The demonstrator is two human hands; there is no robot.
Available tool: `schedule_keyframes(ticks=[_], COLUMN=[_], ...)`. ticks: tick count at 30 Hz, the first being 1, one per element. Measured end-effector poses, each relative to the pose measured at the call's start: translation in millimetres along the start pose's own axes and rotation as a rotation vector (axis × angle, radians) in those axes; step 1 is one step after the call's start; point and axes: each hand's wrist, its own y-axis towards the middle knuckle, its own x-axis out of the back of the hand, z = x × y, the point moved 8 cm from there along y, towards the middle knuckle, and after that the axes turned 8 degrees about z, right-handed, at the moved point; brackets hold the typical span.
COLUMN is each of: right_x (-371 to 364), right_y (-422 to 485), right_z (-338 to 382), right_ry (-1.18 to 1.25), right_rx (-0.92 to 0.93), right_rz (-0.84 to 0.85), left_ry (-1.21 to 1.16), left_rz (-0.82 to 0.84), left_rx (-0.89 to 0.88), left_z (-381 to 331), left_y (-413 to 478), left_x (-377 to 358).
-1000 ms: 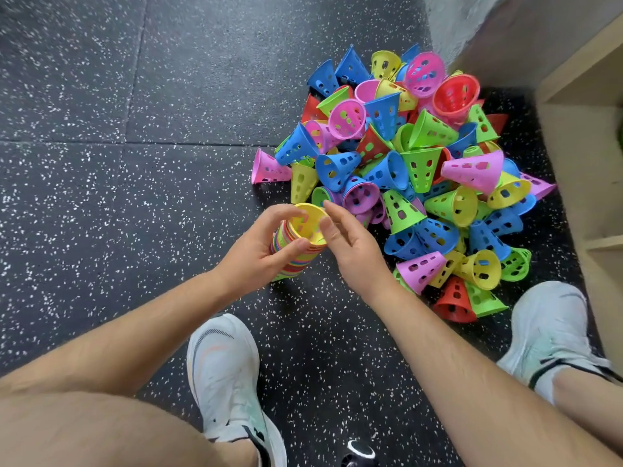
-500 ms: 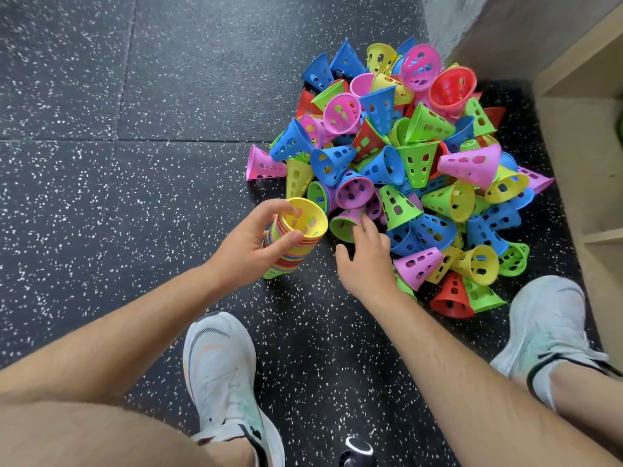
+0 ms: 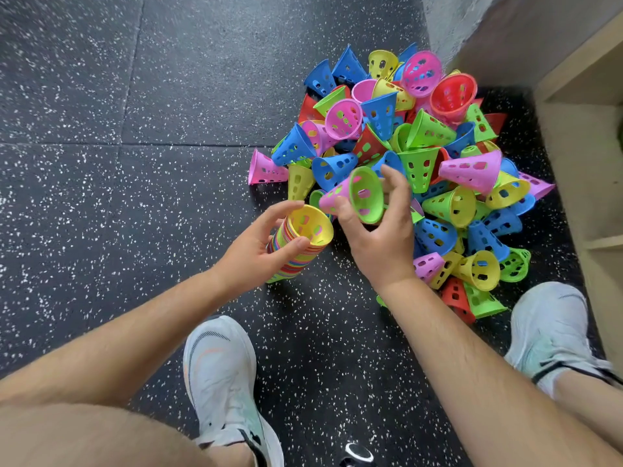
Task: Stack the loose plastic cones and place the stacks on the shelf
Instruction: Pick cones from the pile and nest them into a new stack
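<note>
A big pile of loose perforated plastic cones [image 3: 435, 156] in blue, pink, green, yellow and red lies on the dark speckled floor. My left hand [image 3: 256, 251] grips a tall multicoloured stack of cones [image 3: 296, 244], tilted, with a yellow cone open at its top. My right hand [image 3: 374, 227] holds up a green cone nested in a pink one [image 3: 357, 195], its wide mouth facing me, just right of and above the stack's mouth. The wooden shelf [image 3: 586, 136] stands at the right edge.
My two white shoes [image 3: 222, 375] [image 3: 549, 328] rest on the floor [image 3: 135, 197] below the pile, one on each side of my right arm. A grey wall corner [image 3: 448, 25] rises behind the pile. A small black object [image 3: 357, 455] sits at the bottom edge.
My right hand left the stack, reached into the pile, and has now lifted a green-in-pink cone pair up beside the stack. My left hand kept hold of the stack.
</note>
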Motion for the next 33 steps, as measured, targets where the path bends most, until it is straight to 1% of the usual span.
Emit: schedule_keyframes(ticks=[3, 6, 8, 11, 13, 15, 17, 18, 19, 21, 22, 24, 26, 29, 33], right_x=[-25, -53, -66, -72, -74, -71, -63, -60, -60, -68, -73, -83, -91, -101, -106], right_y=[1, -12, -21, -25, -24, -18, -9, -5, -1, 2, 2, 1, -1, 1, 8], right_z=[7, -1, -5, -4, -5, -10, -19, -27, -35, -49, -52, -51, -45, -41, -40], right_ry=[-0.107, -0.153, -0.114, -0.048, 0.016, 0.077, 0.056, 0.018, -0.029, -0.165, -0.253, -0.448, -0.619, -0.794, -0.915], right_rx=[0.026, -0.010, -0.030, -0.025, -0.044, -0.062, -0.080, -0.105, -0.145, -0.213, -0.216, -0.178, -0.139, -0.124, -0.162], right_rz=[0.242, 0.510, 0.599, 0.625, 0.640, 0.573, 0.439, 0.392, 0.383, 0.466, 0.527, 0.633, 0.692, 0.707, 0.671], left_ry=[0.011, 0.010, 0.034, 0.000, -0.035, -0.030, -0.024, -0.025, -0.025, -0.031, -0.039, -0.051, -0.059, -0.057, -0.065], left_rz=[-0.005, -0.015, -0.021, -0.007, -0.027, -0.051, -0.044, -0.039, -0.041, -0.055, -0.063, -0.074, -0.082, -0.103, -0.113], left_rx=[-0.036, -0.027, -0.028, -0.020, -0.009, 0.004, 0.019, 0.021, 0.020, 0.016, 0.014, 0.013, 0.015, 0.015, 0.031], left_z=[-5, -2, -3, -3, 0, 0, 0, 0, 0, 0, 0, -2, -3, -2, 0], left_y=[1, -1, -3, -5, -4, -2, 0, 0, 0, -1, -1, -2, -3, -4, -6], left_x=[-2, 1, 3, 2, 4, 7, 6, 6, 6, 9, 11, 13, 16, 20, 22])
